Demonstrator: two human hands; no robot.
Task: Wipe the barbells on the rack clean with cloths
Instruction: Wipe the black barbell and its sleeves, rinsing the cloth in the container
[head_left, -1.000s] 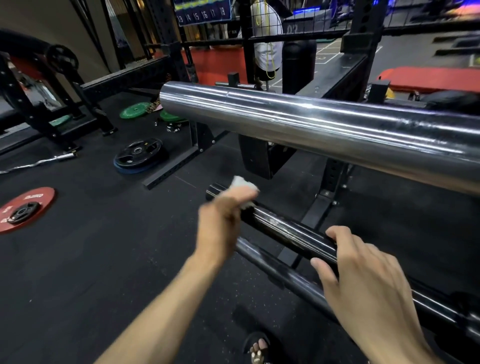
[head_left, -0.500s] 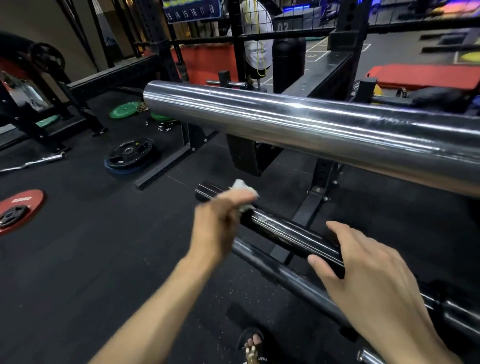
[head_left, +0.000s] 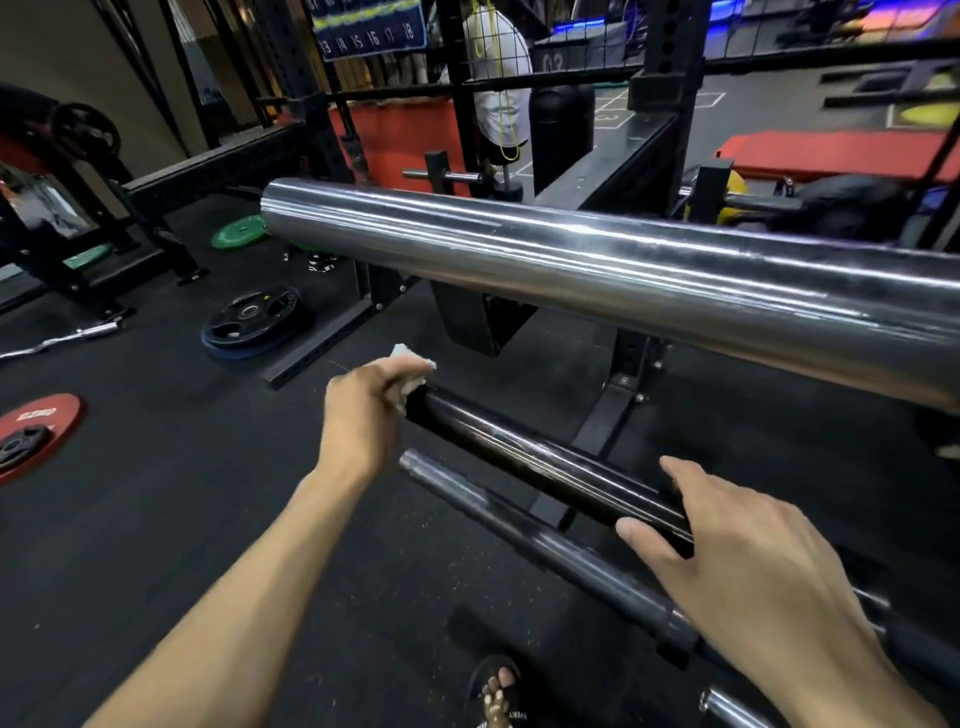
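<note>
A thick chrome barbell sleeve (head_left: 597, 265) runs across the upper part of the head view. Below it lies a black barbell sleeve (head_left: 524, 457), and under that a grey one (head_left: 519, 525). My left hand (head_left: 363, 415) holds a small white cloth (head_left: 413, 374) against the open end of the black sleeve. My right hand (head_left: 737, 561) grips the same black sleeve further along, thumb beneath and fingers over the top. A black rack upright (head_left: 623, 384) stands behind the bars.
Weight plates lie on the black rubber floor: a red one (head_left: 36, 431) at left, a black stack (head_left: 254, 322), a green one (head_left: 239, 231). A curl bar (head_left: 57, 340) lies far left. My sandalled foot (head_left: 496, 691) shows below. A person in white (head_left: 496, 78) stands behind.
My left hand with the cloth slid outward along the black sleeve to its end. My right hand kept its grip on the sleeve. The camera shifted slightly.
</note>
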